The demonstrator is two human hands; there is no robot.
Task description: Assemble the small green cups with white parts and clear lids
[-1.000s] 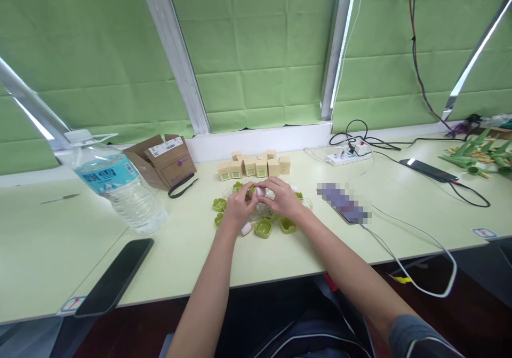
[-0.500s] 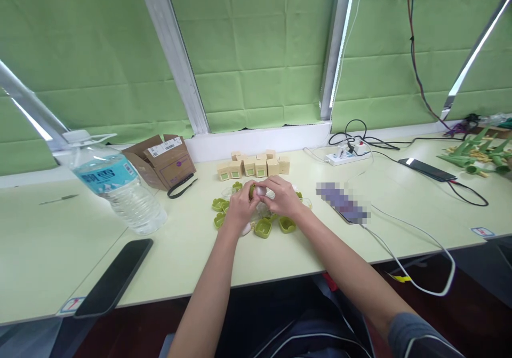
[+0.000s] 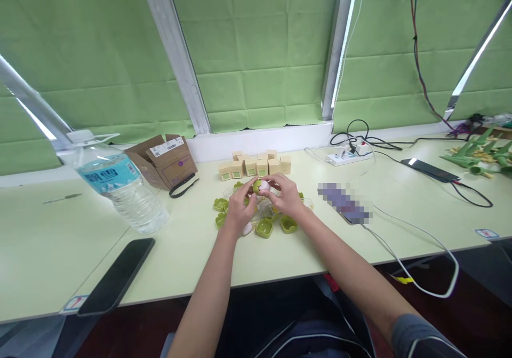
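My left hand (image 3: 240, 209) grips a small green cover (image 3: 256, 186) between thumb and fingers. A whitish-pink rounded piece (image 3: 264, 187) sits against the cover, pinched by the thumb and fingers of my right hand (image 3: 288, 195). Both are held just above the table, the two hands facing each other. Beneath and around them lie several open green cup-shaped covers, one in front (image 3: 264, 229) and another by my right wrist (image 3: 288, 224). Another pale rounded piece (image 3: 247, 229) rests near my left wrist. Clear plastic parts (image 3: 265, 208) show between the hands, partly hidden.
Several small beige boxes (image 3: 251, 166) stand behind my hands. To the left are a large water bottle (image 3: 124, 187), an open cardboard box (image 3: 162, 163) and a black phone (image 3: 117, 276). A cabled phone (image 3: 344, 204) and a power strip (image 3: 348, 157) are on the right.
The green cover and pale piece have turned and lifted slightly, so more of both shows between my fingers. My fingers have shifted a little on them.
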